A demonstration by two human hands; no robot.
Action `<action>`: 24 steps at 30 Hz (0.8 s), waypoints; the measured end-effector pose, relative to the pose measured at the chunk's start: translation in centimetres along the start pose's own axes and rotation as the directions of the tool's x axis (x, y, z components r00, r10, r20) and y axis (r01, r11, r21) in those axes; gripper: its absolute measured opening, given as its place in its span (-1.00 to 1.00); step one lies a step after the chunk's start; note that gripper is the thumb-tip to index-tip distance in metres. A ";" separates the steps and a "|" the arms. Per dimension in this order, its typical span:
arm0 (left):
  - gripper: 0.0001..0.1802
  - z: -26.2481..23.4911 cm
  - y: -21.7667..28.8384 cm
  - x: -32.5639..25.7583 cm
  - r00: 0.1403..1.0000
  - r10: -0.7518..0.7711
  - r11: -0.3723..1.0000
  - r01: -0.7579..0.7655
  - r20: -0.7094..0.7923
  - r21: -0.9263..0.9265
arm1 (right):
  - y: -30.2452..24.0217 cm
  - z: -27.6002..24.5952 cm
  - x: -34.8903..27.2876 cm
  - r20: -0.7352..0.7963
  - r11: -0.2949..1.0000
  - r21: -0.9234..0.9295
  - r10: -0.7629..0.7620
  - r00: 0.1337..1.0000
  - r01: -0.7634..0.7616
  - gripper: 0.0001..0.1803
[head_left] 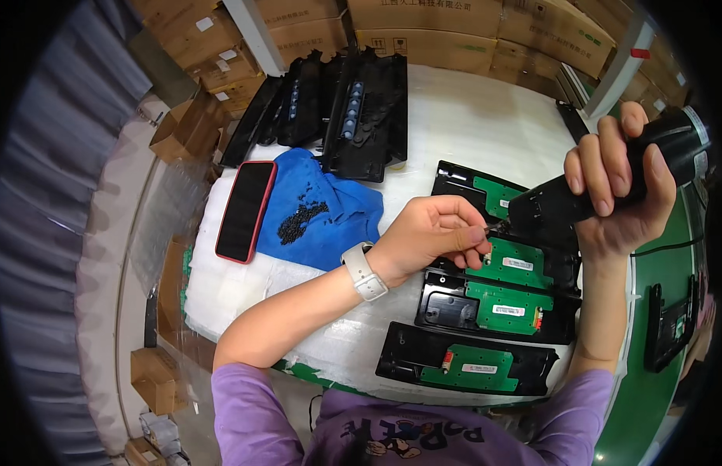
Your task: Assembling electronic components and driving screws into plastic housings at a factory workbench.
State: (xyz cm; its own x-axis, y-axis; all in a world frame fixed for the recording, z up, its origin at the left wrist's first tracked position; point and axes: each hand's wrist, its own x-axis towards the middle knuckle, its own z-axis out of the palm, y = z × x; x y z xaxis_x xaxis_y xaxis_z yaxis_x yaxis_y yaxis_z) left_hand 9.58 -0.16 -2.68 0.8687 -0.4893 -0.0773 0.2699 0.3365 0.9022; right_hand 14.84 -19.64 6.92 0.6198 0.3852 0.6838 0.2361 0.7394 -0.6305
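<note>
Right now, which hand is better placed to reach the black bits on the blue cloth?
Probably the left hand: nearer the bits and cloth, though its fingertips are near the tip of the tool, which the farther right hand grips.

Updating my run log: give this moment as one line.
right hand: grips black tool | left hand: at tool's tip | nearby: green circuit boards, blue cloth

To your left, a red-edged phone (246, 211) lies screen up on the white surface (469, 116). You have a grey curtain (46, 233) at far left, cardboard boxes (427, 50) stacked beyond, and a brown carton (155, 382) low on your left.
</note>
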 end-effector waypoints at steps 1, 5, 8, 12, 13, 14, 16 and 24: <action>-0.85 -0.1 -0.1 0.0 1.000 0.006 1.000 -0.006 -0.007 -0.004 | 0.1 0.1 0.0 0.007 1.000 0.003 0.006 1.000 -0.006 -0.70; -0.85 -0.2 -0.3 -0.2 1.000 -0.005 1.000 0.005 0.020 -0.006 | 0.3 0.6 -0.3 0.035 0.999 -0.037 0.005 0.999 -0.004 -0.71; -0.86 -0.3 -0.8 -0.1 0.998 -0.032 0.999 0.032 0.050 -0.005 | 0.3 0.8 -0.5 -0.033 0.999 -0.030 0.024 0.999 -0.025 -0.72; -0.84 0.8 -0.6 -0.4 0.998 0.056 0.997 -0.057 0.015 0.045 | 0.1 0.5 -0.1 -0.254 0.988 0.111 0.134 0.958 -0.109 -0.74; -0.78 1.1 -0.7 -0.3 0.979 0.201 0.974 -0.202 0.018 0.105 | 0.2 0.2 0.2 -0.278 0.985 0.125 0.150 0.949 -0.119 -0.74; -0.73 1.4 -0.4 -0.6 0.960 0.280 0.897 -0.249 -0.032 0.364 | 0.2 0.1 0.4 -0.269 0.987 0.078 0.155 0.951 -0.139 -0.75; -0.69 1.5 1.6 -1.8 0.886 0.462 0.588 -0.271 -0.042 0.762 | 0.8 -0.6 0.7 -0.215 0.985 -0.107 0.107 0.971 -0.133 -0.78; -0.77 -6.6 3.9 -9.9 0.731 0.658 -0.227 0.419 -0.178 0.879 | 2.8 -2.7 0.7 -0.295 0.873 -0.435 0.096 0.951 -0.223 -0.77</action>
State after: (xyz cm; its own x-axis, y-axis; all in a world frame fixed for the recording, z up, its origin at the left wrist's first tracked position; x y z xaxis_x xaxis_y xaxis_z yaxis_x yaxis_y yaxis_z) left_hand 4.81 11.30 -1.16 0.8872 0.0072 0.4614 -0.0629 -0.9887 0.1364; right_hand 17.97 -18.84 4.64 0.8325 0.2748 0.4811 0.3930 0.3192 -0.8624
